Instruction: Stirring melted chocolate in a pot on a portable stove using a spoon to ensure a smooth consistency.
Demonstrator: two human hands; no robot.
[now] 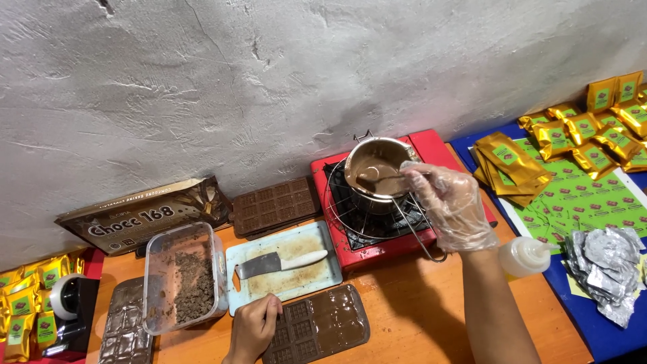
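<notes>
looks like a small home chocolate-making setup, not a proper factory. rough grey plaster wall (269, 74) behind an orange wooden table (404, 303), a red portable gas stove (377, 249) with a small steel pot of melted chocolate (377, 172) just under the gloved right hand (455, 205), brown moulds (317, 327) by the bare left hand (255, 327), stacks of gold foil pouches (593, 135) off to the right of the gloved hand

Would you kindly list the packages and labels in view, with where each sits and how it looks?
Chocolate box: long, flat, dark brown, against the wall at left.
Gold pouches: flat stack with green labels, right of the stove.
Gold packets: scattered at far right.
Label sheet: green with small brown marks, on the blue surface.
Gold packets: at left edge.
</notes>
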